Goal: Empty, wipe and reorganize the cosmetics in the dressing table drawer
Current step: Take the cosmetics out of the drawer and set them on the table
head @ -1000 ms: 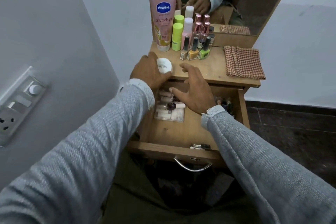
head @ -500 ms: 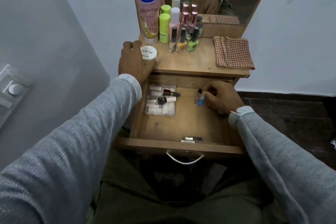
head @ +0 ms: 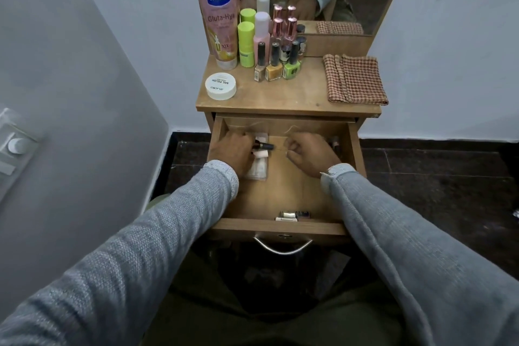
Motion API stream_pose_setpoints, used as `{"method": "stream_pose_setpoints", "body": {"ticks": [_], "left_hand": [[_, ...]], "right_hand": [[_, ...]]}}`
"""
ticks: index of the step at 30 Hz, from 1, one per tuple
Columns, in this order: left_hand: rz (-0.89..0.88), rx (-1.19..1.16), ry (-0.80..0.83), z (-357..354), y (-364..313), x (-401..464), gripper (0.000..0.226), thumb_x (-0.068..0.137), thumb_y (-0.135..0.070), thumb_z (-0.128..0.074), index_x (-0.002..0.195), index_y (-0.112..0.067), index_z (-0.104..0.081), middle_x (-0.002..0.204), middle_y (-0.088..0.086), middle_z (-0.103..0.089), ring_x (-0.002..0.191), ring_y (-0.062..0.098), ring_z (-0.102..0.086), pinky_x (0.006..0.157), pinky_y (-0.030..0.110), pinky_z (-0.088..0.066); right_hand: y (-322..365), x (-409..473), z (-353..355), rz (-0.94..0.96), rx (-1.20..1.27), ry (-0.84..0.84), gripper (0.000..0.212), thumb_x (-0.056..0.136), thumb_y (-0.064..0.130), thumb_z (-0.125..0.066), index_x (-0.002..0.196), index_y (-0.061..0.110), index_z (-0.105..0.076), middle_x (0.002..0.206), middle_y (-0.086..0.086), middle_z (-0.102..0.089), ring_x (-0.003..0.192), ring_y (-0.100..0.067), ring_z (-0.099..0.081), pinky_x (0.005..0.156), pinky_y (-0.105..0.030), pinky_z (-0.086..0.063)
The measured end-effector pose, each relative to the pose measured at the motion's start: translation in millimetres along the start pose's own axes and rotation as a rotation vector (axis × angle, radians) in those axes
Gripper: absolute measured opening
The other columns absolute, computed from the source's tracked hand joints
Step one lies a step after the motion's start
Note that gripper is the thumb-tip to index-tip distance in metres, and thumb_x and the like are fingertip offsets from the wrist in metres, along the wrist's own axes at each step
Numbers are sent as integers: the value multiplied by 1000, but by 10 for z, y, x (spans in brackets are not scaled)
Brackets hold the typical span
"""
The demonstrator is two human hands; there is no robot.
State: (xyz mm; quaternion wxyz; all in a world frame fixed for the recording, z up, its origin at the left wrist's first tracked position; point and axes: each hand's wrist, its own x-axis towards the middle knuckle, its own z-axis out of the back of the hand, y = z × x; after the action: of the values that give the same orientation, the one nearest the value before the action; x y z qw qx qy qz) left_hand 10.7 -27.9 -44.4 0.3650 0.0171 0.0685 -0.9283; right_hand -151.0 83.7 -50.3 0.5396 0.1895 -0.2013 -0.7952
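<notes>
- Drawer stood pulled out toward the person, with both hands at its far end and cosmetics left inside
- Left hand lay over a clear packet at the far left, fingers curled at a dark tube; whether it had a firm grip I could not tell
- Right hand was loosely curled at the far right; what it held, if anything, I could not tell
- A loose grip might have dropped the tube
- Nail polish bottles stood crowded on the tabletop; a careless placement could have toppled them
- Small items at the near wall risked being missed before wiping with the checked cloth
</notes>
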Motion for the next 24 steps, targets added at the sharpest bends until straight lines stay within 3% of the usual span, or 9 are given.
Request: {"method": "stream_pose_setpoints", "body": {"ticks": [5, 9, 12, 18, 20, 24], "left_hand": [[-47, -13, 51, -25, -1, -38, 34, 89, -17, -58, 122, -11, -57, 123, 15, -55, 115, 33, -54, 93, 43, -49], [-49, -51, 80, -55, 51, -46, 40, 89, -13, -57, 130, -13, -54, 124, 15, -55, 114, 34, -55, 94, 41, -47], [-39, -156, 47, -70, 96, -67, 38, 86, -15, -61, 124, -13, -58, 118, 15, -57, 109, 34, -57, 91, 39, -49], [-46, -361, -86, -28, 105, -98, 19, 79, -18, -74, 94, -15, -63, 98, 8, -63, 89, 25, -60, 78, 33, -49], [-68, -449, -174, 37, 67, -94, 18, 78, -18, -76, 92, -15, -64, 90, 3, -63, 81, 21, -59, 75, 34, -51], [-86, -586, -302, 259, -47, 25, 22, 76, -20, -79, 91, -20, -63, 84, -2, -65, 74, 16, -62, 72, 40, -55]], "right_hand": [[149, 209, -170, -62, 48, 57, 26, 85, 16, -57, 110, 18, -62, 104, -6, -69, 96, -25, -64, 87, -39, -53], [197, 271, -282, -59, 16, 63, 17, 86, 14, -55, 99, 19, -63, 94, -8, -70, 89, -29, -64, 78, -31, -50], [199, 257, -350, -64, 13, 8, 12, 87, 15, -54, 92, 16, -65, 87, -8, -69, 84, -29, -65, 73, -32, -51], [201, 159, -239, -37, 142, -97, 15, 86, 19, -61, 96, 13, -69, 89, -5, -71, 84, -21, -64, 80, -37, -54], [214, 119, -88, 1, 169, -136, 17, 84, 23, -64, 97, 13, -70, 88, -3, -71, 81, -17, -64, 78, -34, -54], [222, 36, 308, 106, 230, -209, 13, 84, 19, -69, 94, 11, -69, 81, 1, -67, 71, -11, -62, 66, -17, -50]]}}
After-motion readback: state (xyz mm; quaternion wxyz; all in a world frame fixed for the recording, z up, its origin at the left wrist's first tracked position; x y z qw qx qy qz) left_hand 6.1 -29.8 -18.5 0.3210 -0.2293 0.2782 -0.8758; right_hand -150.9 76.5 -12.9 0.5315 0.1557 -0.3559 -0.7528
